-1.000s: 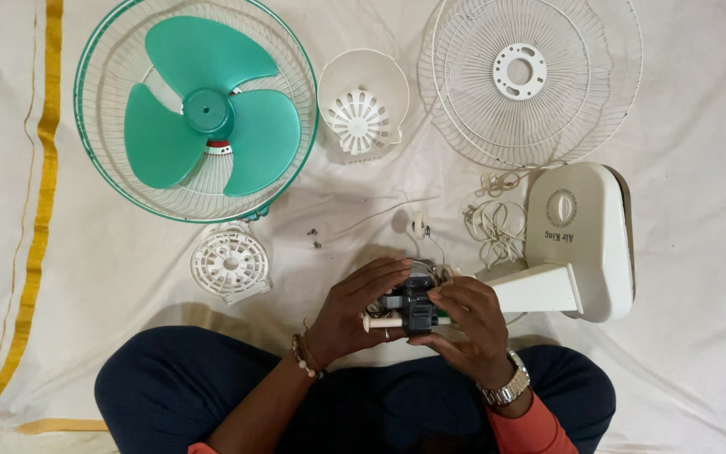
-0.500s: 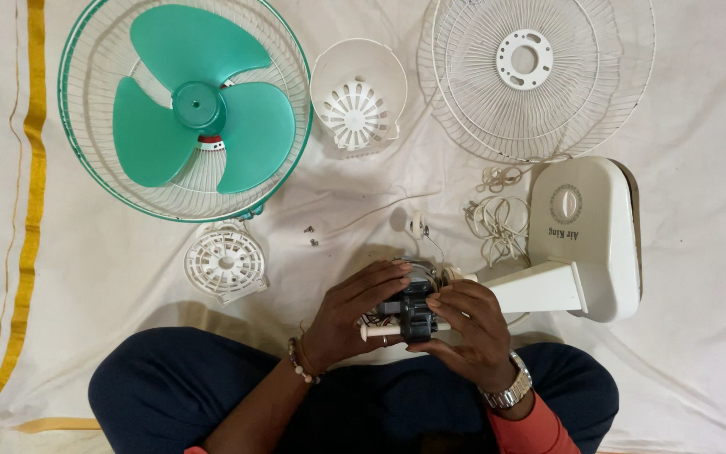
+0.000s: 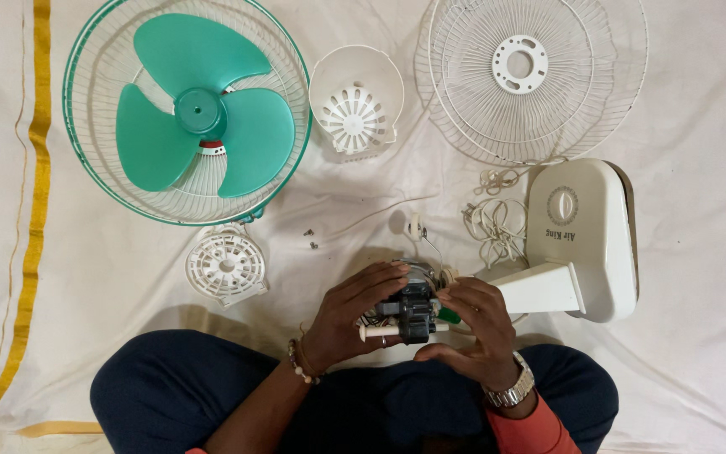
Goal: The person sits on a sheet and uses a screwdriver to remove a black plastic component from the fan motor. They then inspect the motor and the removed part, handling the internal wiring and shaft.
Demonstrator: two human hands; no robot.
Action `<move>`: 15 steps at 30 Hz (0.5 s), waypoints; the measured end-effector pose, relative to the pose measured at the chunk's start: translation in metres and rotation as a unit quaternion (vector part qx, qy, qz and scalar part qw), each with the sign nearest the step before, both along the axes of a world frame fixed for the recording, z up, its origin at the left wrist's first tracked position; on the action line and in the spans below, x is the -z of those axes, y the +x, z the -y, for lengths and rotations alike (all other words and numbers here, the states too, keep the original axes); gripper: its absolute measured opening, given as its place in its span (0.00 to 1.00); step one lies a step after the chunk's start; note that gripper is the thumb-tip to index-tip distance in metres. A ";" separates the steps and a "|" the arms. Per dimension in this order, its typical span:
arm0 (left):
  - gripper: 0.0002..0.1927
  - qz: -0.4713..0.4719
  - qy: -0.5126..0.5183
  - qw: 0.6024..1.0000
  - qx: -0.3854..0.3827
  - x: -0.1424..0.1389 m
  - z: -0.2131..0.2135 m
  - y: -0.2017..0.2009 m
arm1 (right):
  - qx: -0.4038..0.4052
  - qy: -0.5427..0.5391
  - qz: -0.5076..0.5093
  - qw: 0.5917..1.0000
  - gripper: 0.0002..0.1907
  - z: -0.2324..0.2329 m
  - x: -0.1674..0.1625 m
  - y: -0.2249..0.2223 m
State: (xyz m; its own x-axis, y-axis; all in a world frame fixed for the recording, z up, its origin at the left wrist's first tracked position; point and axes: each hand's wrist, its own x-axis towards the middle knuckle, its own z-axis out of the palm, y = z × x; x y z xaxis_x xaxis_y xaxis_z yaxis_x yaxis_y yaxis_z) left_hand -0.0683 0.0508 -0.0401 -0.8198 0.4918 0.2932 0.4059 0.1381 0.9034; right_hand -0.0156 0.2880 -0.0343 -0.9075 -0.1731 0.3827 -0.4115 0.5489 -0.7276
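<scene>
A small dark grey fan motor with a white shaft stub (image 3: pixel 409 311) is held above the lap, between both hands, just in front of the seated person's dark blue trousers (image 3: pixel 212 387). The left hand (image 3: pixel 348 315) is curled around the motor's left side, its fingers bent over the top and closed against the housing; a beaded bracelet (image 3: pixel 300 363) is worn at that wrist. The right hand (image 3: pixel 474 332) is cupped against the motor's right side, fingers pressed together on it, and a silver metal wristwatch (image 3: pixel 510 388) is seen on the wrist. On the white cloth with a yellow border stripe (image 3: pixel 699 353) the following are laid out: a teal three-bladed fan in a round wire guard (image 3: pixel 186 109) at upper left; a white plastic cup-shaped motor cover (image 3: pixel 356 88) beside it; a white wire grille with a central ring (image 3: pixel 531 76) at upper right; a white fan base with a round dial (image 3: pixel 581 240) at right, near a coiled white cord (image 3: pixel 493 223); a small round white vented cap (image 3: pixel 227 265) near the left hand; and loose small screws (image 3: pixel 310 239) just above it.
</scene>
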 end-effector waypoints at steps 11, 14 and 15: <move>0.38 0.003 0.000 1.000 -0.004 -0.002 0.000 0.001 | -0.011 0.004 -0.002 1.000 0.37 0.002 0.000 -0.003; 0.38 0.010 0.007 1.000 0.000 0.000 0.000 0.000 | -0.015 -0.001 -0.006 1.000 0.37 0.001 0.000 -0.003; 0.38 0.010 0.010 1.000 0.000 0.000 0.000 0.001 | -0.015 -0.005 -0.006 1.000 0.37 0.001 0.000 -0.003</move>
State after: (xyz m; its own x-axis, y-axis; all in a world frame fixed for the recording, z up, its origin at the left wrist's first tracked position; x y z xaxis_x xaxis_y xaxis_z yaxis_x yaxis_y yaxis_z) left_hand -0.0677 0.0504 -0.0402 -0.8252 0.4870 0.2862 0.3880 0.1205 0.9137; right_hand -0.0186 0.2871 -0.0348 -0.8975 -0.1963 0.3950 -0.4361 0.5293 -0.7278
